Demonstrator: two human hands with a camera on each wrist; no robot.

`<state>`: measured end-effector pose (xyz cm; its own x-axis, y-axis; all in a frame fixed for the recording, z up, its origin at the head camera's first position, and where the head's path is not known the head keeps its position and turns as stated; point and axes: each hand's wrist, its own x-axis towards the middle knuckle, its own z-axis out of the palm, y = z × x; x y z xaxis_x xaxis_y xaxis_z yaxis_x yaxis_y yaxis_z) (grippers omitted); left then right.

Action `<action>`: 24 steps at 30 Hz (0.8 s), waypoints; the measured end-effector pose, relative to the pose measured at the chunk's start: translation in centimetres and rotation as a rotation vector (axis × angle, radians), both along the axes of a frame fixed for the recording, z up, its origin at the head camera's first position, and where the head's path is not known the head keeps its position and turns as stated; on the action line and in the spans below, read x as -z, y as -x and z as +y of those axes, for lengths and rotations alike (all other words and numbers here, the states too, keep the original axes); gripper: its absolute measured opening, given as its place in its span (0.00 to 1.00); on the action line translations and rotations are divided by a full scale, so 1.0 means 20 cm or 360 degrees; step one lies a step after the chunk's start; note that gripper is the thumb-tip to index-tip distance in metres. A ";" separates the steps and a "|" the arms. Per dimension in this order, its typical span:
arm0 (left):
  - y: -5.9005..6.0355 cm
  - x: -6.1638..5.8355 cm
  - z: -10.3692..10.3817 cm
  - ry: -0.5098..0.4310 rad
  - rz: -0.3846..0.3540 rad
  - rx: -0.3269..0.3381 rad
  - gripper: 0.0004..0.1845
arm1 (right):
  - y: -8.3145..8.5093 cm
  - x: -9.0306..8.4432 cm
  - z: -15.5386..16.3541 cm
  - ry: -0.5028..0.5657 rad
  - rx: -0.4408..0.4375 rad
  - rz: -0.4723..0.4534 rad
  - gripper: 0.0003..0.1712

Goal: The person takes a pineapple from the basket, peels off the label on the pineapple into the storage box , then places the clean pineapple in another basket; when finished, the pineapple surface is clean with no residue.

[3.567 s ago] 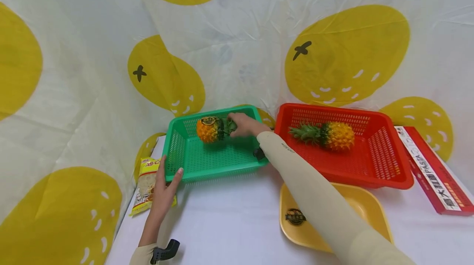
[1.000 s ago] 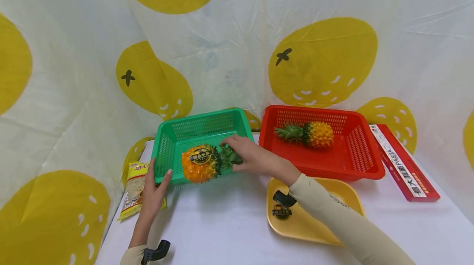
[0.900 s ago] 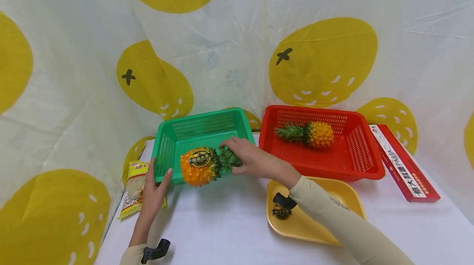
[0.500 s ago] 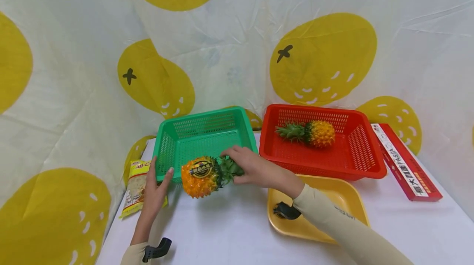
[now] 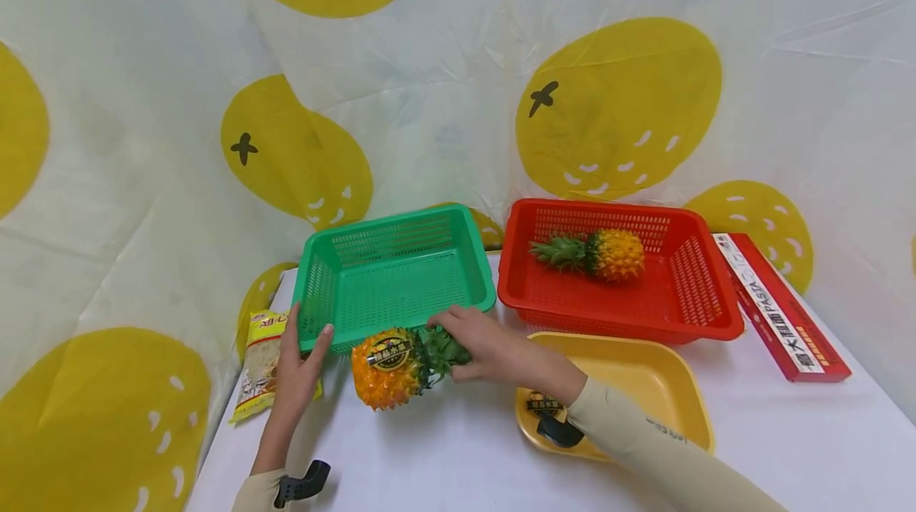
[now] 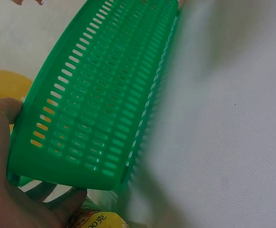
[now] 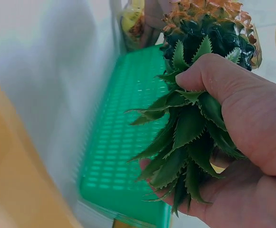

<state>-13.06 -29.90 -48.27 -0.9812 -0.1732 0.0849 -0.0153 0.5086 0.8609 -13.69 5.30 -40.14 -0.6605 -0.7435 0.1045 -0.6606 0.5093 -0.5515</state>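
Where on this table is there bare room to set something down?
Bare white table runs along the near edge, between the left hand and yellow tray. The green basket lies empty. It is crowded around the pineapple gripped by the right hand.

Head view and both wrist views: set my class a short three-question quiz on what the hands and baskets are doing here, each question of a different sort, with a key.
1. True or false: the right hand grips the pineapple by its leafy crown.
2. Which basket does the left hand hold at its corner? A) green basket B) red basket C) neither
3. Fill in: a second pineapple lies in the ___ basket.

Key: 1 true; 2 A; 3 red.
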 end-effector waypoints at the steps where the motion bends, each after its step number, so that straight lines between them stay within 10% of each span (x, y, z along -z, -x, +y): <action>1: 0.00 0.00 0.00 -0.0003 0.0004 -0.0002 0.47 | 0.00 0.01 0.00 -0.0003 -0.0003 -0.0004 0.37; 24: 0.00 0.00 0.00 0.0010 -0.0005 -0.0004 0.47 | -0.05 0.20 0.01 0.0001 -0.0023 -0.0129 0.37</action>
